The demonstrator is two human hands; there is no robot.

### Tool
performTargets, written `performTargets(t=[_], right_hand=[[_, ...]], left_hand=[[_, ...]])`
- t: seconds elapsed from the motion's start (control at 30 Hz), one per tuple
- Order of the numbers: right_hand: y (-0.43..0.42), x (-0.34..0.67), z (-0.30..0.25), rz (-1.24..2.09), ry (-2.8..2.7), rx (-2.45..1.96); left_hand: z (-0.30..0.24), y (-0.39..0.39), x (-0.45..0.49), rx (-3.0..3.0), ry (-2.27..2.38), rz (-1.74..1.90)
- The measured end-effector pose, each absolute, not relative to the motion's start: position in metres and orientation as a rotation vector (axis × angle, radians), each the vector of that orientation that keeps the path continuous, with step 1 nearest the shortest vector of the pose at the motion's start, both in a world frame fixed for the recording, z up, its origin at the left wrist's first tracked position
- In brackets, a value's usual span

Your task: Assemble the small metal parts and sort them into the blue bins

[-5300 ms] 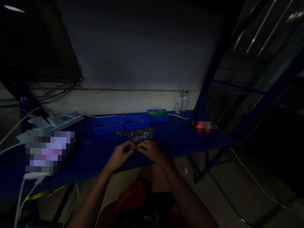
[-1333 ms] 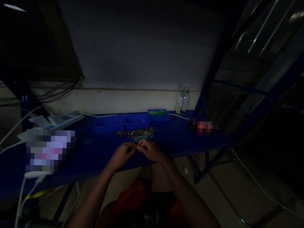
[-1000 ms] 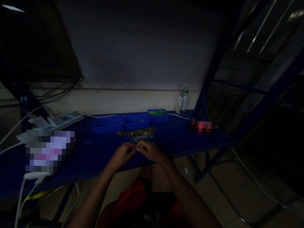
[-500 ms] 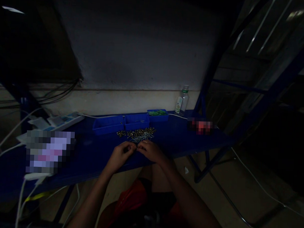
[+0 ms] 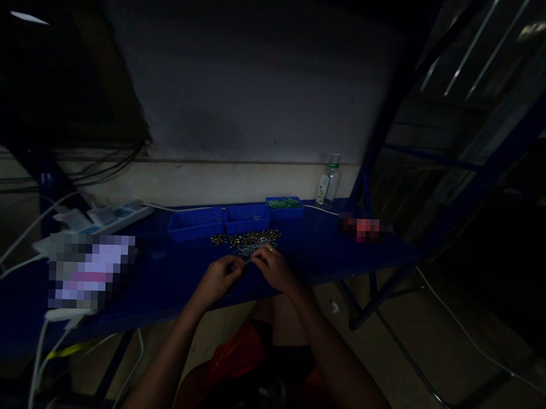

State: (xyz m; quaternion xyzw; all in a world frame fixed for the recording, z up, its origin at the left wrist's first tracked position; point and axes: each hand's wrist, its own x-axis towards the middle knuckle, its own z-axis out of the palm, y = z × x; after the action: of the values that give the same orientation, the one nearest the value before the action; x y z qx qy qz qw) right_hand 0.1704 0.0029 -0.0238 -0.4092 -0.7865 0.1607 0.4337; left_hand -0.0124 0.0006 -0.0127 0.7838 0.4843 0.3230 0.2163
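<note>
My left hand [image 5: 220, 276] and my right hand [image 5: 274, 267] rest close together on the blue table [image 5: 172, 278], both with fingers curled in a pinch. Between their fingertips shows a thin pale pin or screw, too small to name for sure. Just beyond my hands lies a heap of small brass and silver metal parts [image 5: 247, 238]. My right hand's fingertips reach to the near edge of that heap. Behind the heap stand two blue trays [image 5: 219, 217] side by side.
A third blue tray holding green parts [image 5: 284, 203] and a clear bottle [image 5: 328, 182] stand at the back right. A white power strip [image 5: 114, 217] with cables lies at the left. A blue metal frame [image 5: 471, 181] rises at the right. The room is dim.
My right hand has shifted slightly forward toward the heap of parts. My left hand stays almost where it was, fingers still pinched.
</note>
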Motion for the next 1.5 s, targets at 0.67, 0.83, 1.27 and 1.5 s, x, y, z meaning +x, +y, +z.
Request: performTargets(t=[0.67, 0.83, 1.27, 1.5], right_hand=[[0.021, 0.172, -0.035, 0.36, -1.781, -1.3], [0.019, 0.168, -0.035, 0.17, -2.071, -1.274], [0.017, 0.168, -0.034, 0.133, -2.135, -1.236], [0.015, 0.168, -0.034, 0.186, -2.148, -1.207]], left_hand=[[0.05, 0.106, 0.007, 2.354, 2.094, 0.808], [0.045, 0.077, 0.009, 2.382, 2.033, 0.86], [-0.019, 0.01, -0.004, 2.413, 1.522, 0.804], [-0.017, 0.009, -0.003, 2.419, 1.446, 0.787]])
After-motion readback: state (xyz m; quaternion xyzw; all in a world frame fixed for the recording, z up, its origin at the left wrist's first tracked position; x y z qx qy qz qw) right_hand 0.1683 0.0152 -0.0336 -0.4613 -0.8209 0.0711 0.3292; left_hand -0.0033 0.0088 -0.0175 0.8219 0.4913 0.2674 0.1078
